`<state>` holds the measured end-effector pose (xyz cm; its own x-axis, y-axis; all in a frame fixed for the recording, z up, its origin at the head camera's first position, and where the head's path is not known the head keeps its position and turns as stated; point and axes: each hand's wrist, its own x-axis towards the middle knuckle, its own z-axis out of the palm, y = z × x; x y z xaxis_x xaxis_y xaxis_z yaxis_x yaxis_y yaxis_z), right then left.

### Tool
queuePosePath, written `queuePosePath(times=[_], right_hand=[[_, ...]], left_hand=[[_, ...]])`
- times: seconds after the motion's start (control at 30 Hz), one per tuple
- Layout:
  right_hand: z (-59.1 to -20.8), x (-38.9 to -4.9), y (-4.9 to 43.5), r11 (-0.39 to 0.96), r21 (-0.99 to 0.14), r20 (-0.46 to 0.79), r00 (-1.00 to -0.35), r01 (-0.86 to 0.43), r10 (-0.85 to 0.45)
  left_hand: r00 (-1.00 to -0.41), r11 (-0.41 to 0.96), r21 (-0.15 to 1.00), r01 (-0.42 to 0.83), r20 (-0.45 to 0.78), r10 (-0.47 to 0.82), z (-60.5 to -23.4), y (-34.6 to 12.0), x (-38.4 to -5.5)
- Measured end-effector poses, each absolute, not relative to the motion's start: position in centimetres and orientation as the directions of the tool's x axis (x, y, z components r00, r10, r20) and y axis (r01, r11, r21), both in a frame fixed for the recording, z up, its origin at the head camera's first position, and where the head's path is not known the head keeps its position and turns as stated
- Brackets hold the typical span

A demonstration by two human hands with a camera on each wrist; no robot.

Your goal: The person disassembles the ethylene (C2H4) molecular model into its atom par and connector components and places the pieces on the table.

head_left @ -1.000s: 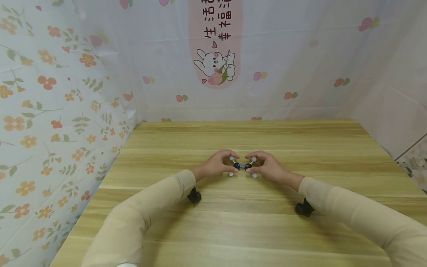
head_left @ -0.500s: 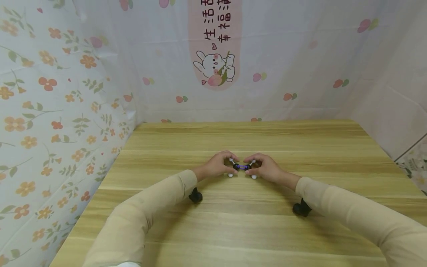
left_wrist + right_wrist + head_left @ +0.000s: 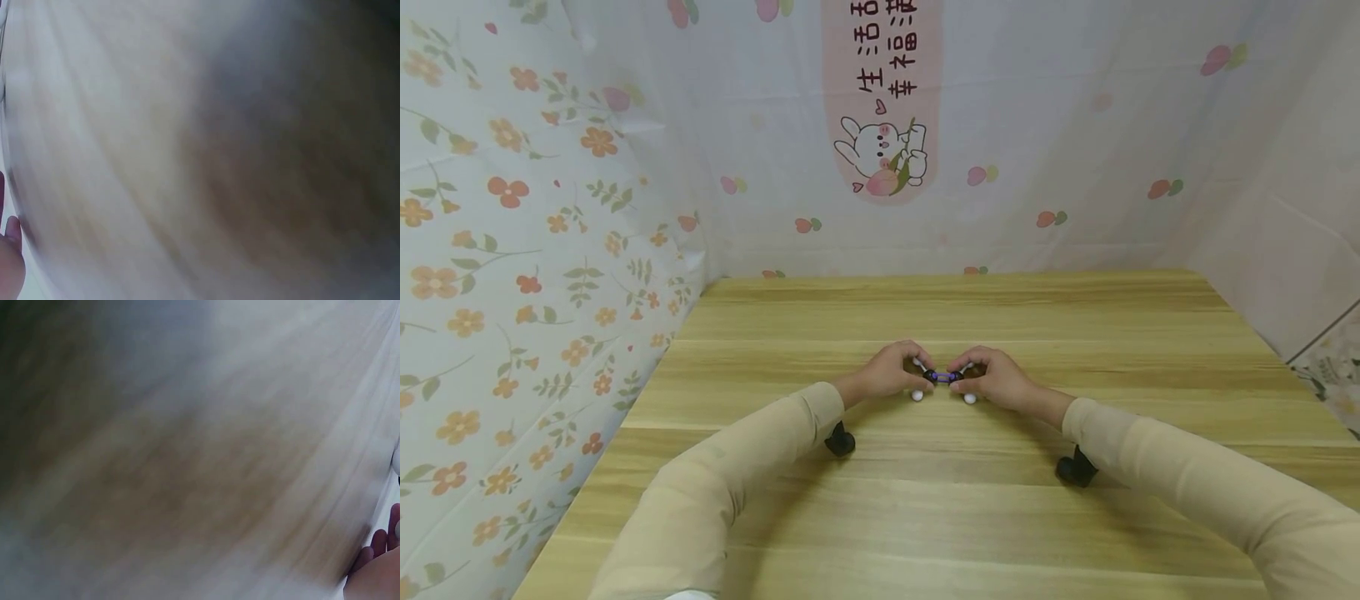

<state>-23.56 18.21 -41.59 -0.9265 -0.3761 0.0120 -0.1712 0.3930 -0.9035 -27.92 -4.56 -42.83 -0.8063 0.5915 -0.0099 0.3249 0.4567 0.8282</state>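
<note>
A ball-and-stick molecular model (image 3: pixel 943 377) lies between my hands in the head view. Two black balls sit at its middle, joined by a pair of purple links. White balls stick out on white rods at either end; a lower left white ball (image 3: pixel 917 396) and a lower right white ball (image 3: pixel 970 399) show below my thumbs. My left hand (image 3: pixel 887 372) pinches the left end, thumb at the black ball and fingers curled over the far side. My right hand (image 3: pixel 1002 380) grips the right end the same way. Fingers partly hide the upper white balls.
Beneath is a wood-grain table (image 3: pixel 880 517), with a patterned curtain (image 3: pixel 1037 125) behind it and a floral curtain (image 3: pixel 512 292) at left. A black wrist camera (image 3: pixel 839 440) hangs under the left sleeve, another black wrist camera (image 3: pixel 1077 468) under the right.
My right hand has shifted slightly left, its fingers coming in closer round the model's right end. The left hand stays almost where it was, and the model shows little movement.
</note>
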Motion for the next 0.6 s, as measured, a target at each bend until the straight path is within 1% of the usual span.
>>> queuePosePath(times=[0.17,0.43,0.6], right_hand=[[-40.0,-22.6,17.7,0.391,-0.902,0.016,-0.920,-0.182,-0.392],[-42.1,-23.9,18.0,0.382,-0.911,0.003,-0.926,-0.159,-0.377],[-42.2,-24.0,18.1,0.369,-0.918,-0.005,-0.926,-0.146,-0.378]], left_hand=[[-0.801,0.453,0.826,0.335,-0.003,0.598,-42.9,-4.7,-28.0],[-0.799,0.423,0.850,0.315,-0.003,0.601,-42.4,-4.8,-27.8],[-0.802,0.398,0.868,0.298,0.002,0.597,-41.8,-5.0,-27.4]])
